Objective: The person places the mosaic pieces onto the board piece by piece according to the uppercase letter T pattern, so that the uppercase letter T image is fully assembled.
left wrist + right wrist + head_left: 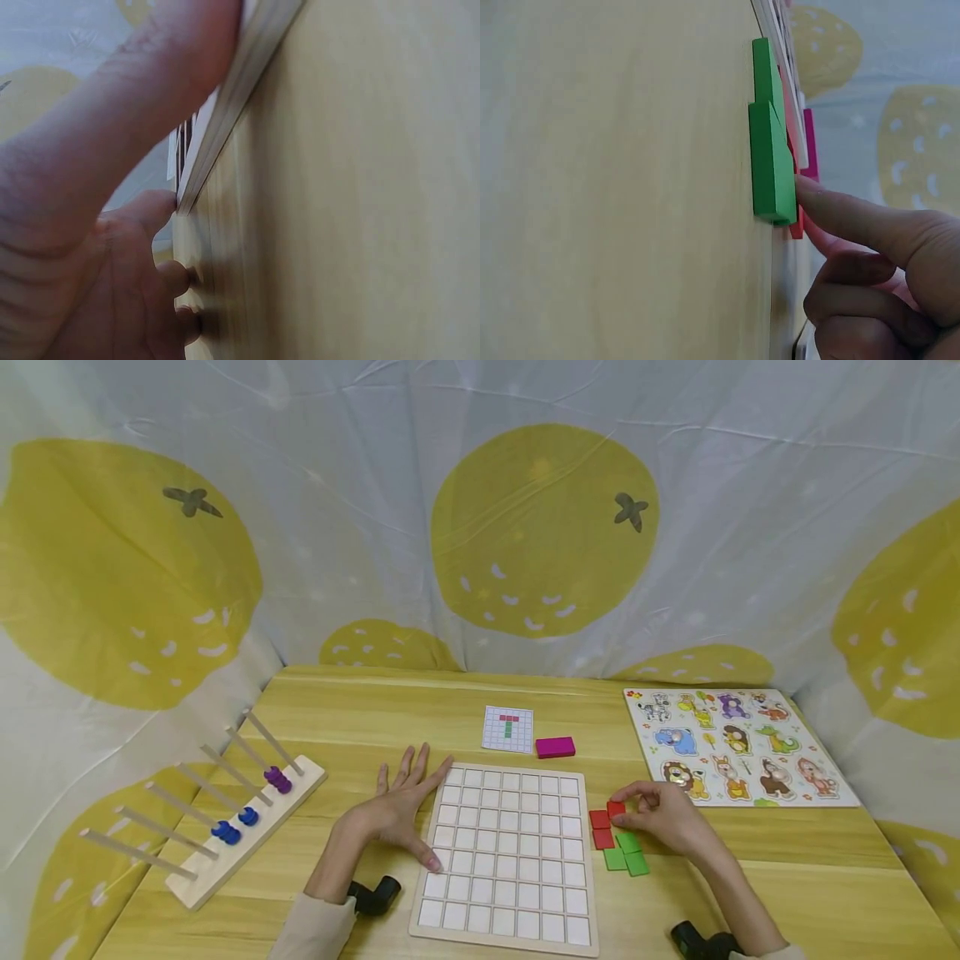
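Note:
A wooden grid board [512, 852] with pale square cells lies in front of me in the head view. My left hand [392, 814] spreads its fingers at the board's left side, thumb and index fingertip touching its edge. The left wrist view shows its thumb [112, 112] against the board's rim [225, 112]. Right of the board, my right hand [663, 814] pinches a red square tile [616, 811] between thumb and index finger. Two more red tiles [602, 837] lie beside it, with three green tiles [627, 853] nearer me. In the right wrist view, green tiles [772, 161] partly hide the red.
A pattern card [507, 729] with a red and green T lies behind the board, next to a magenta block [555, 747]. An animal puzzle board [738, 747] is at the back right. At left stands a peg rack [251, 827] with purple and blue beads.

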### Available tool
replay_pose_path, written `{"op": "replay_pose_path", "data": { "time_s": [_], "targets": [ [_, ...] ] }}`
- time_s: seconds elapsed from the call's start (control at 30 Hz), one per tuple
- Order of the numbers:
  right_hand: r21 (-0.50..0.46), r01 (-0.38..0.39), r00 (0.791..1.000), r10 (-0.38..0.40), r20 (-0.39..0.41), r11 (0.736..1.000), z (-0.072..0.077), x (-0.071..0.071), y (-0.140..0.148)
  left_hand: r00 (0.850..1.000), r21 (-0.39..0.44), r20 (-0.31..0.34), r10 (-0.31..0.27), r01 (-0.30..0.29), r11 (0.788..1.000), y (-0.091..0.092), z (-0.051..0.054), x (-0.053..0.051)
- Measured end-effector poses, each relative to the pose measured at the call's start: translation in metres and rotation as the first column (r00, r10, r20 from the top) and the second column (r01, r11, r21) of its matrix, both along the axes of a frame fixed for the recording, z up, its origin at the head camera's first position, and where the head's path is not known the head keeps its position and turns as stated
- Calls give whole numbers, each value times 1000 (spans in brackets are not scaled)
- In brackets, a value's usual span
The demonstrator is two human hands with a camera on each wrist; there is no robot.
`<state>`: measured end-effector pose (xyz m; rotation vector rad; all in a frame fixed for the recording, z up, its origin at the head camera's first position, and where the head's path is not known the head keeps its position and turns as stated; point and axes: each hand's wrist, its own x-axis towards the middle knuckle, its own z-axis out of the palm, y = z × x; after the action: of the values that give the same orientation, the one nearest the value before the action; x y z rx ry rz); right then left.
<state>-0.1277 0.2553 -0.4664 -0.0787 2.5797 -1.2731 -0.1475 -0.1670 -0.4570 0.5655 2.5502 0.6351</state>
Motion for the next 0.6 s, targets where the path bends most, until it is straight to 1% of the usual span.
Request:
{"op": "replay_pose_path", "data": {
  "time_s": [0.17, 0.4, 0.47, 0.6],
  "targets": [
    [-17, -8, 1000, 8, 28, 1000, 0, 0, 5, 1000, -1, 0, 1, -1, 1000, 0, -1, 0],
    [-75, -35, 998, 39, 48, 997, 0, 2, 9, 1000, -1, 2, 5, -5, 1000, 1, -1, 0],
    [-59, -45, 998, 47, 34, 997, 0, 2, 10, 1000, 0, 4, 6, -6, 1000, 1, -1, 0],
    [7, -60, 998, 60, 3, 998, 2, -1, 8, 1000, 2, 3, 5, -5, 1000, 0, -2, 0]
  ]
}}
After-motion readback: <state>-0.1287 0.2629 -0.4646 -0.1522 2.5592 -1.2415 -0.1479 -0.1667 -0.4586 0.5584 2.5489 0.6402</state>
